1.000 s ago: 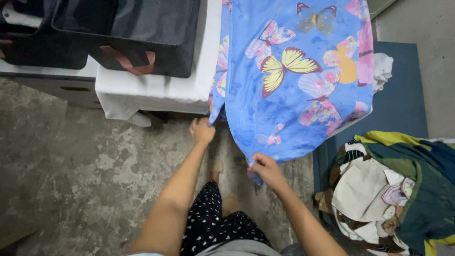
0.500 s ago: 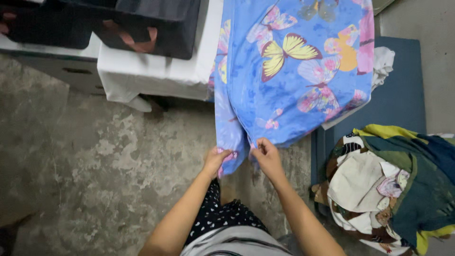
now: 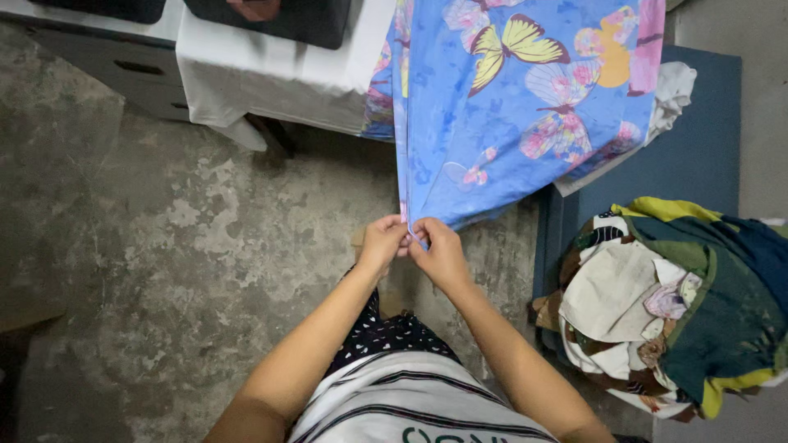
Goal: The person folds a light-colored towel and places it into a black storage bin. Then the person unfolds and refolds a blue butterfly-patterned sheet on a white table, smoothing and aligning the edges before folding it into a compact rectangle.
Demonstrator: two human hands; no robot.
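Both hands, left hand (image 3: 382, 243) and right hand (image 3: 441, 251), pinch the butterfly sheet (image 3: 509, 123) corners together, sheet running off toward 12 o'clock onto the table (image 3: 271, 82).

Bare concrete floor (image 3: 164, 271) lies open to the left of the hands. To the right the heap of clothes (image 3: 673, 303) and blue mat (image 3: 706, 123) crowd in — ahead, the white-draped table (image 3: 279, 82) blocks passage.
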